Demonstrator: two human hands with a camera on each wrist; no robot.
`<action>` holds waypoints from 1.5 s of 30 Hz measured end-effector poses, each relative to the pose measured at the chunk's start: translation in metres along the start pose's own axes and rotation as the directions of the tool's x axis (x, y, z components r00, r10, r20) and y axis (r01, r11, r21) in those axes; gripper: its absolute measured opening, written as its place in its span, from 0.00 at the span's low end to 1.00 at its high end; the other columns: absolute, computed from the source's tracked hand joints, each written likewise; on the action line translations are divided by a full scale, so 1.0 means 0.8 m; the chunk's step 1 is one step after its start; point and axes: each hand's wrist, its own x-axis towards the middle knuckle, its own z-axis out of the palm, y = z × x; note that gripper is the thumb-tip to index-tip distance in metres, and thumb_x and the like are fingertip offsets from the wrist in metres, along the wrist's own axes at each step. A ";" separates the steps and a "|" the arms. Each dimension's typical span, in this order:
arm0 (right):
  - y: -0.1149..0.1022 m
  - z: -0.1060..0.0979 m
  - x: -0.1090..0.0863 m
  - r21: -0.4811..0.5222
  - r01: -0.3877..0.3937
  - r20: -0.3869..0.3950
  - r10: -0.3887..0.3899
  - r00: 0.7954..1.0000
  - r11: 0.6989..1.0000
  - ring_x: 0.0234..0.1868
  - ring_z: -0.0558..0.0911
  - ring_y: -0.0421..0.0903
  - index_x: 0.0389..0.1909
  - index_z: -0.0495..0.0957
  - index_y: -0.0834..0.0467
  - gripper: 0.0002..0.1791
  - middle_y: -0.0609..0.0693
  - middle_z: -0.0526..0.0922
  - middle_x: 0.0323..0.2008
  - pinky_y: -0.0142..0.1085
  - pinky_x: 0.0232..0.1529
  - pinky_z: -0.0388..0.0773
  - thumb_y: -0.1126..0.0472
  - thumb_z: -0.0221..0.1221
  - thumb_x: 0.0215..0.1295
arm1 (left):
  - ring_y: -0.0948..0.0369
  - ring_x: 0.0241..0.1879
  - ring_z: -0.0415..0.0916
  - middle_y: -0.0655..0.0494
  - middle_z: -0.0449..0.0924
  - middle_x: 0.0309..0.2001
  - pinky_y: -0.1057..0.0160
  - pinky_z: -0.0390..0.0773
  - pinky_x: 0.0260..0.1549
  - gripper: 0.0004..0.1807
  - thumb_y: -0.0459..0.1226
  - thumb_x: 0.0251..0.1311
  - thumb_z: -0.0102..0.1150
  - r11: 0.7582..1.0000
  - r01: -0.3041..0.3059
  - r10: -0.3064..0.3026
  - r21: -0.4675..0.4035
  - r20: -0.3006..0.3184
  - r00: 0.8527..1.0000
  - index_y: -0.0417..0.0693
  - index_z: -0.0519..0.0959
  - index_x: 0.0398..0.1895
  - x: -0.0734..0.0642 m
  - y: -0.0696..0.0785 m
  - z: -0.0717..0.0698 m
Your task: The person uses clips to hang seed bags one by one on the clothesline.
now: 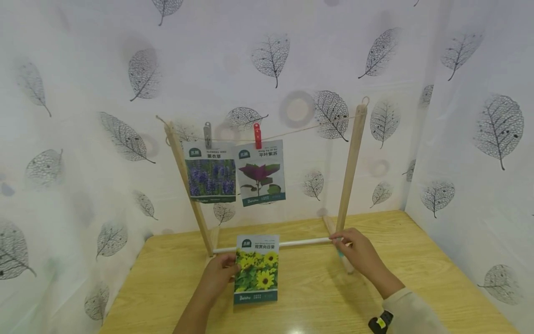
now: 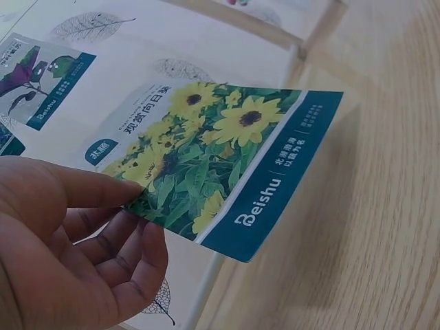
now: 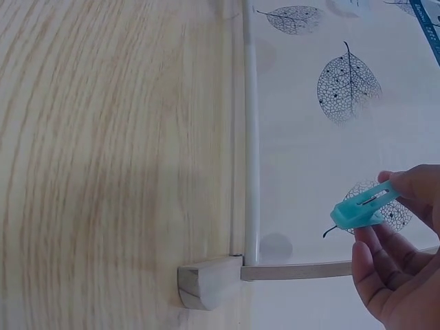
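Observation:
My left hand (image 1: pixel 219 273) pinches the left edge of a sunflower seed packet (image 1: pixel 256 271), thumb and finger on its side in the left wrist view. The packet is raised in front of the rack, its yellow-flower face showing. In the right wrist view, my right hand (image 3: pixel 402 258) pinches a turquoise clothespin (image 3: pixel 361 210); only a bit of it shows in the head view, near the rack's right post (image 1: pixel 351 171). Above, a purple-flower packet (image 1: pixel 210 178) hangs under a grey clothespin (image 1: pixel 207 135), and a purple-leaf packet (image 1: pixel 262 174) under a red clothespin (image 1: pixel 257 136).
A thin string (image 1: pixel 300 131) runs between the right post and the left wooden post (image 1: pixel 187 185). Low between them lies a white rod (image 1: pixel 306 242). Wooden feet stand on the wood-grain table (image 1: pixel 308 287). A leaf-print curtain (image 1: pixel 300 60) hangs behind and at both sides.

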 end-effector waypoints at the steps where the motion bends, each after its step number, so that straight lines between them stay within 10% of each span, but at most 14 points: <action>1: 0.000 -0.001 0.000 0.000 0.006 0.000 -0.006 1.000 1.000 0.40 0.78 0.42 0.44 0.83 0.47 0.08 0.50 0.80 0.43 0.30 0.36 0.78 0.57 0.57 0.69 | 0.60 0.39 0.79 0.47 0.80 0.46 0.57 0.82 0.40 0.15 0.35 0.64 0.56 1.000 -0.001 0.001 -0.001 -0.001 1.000 0.36 0.77 0.51 0.000 0.001 0.000; 45: -0.030 -0.041 0.027 -0.099 0.118 -0.026 -0.121 0.992 0.988 0.38 0.76 0.37 0.46 0.82 0.47 0.09 0.45 0.79 0.43 0.32 0.38 0.78 0.55 0.55 0.71 | 0.60 0.40 0.77 0.48 0.79 0.46 0.56 0.81 0.43 0.14 0.37 0.66 0.54 0.999 -0.026 0.025 -0.036 -0.037 0.999 0.38 0.77 0.51 -0.004 0.035 0.004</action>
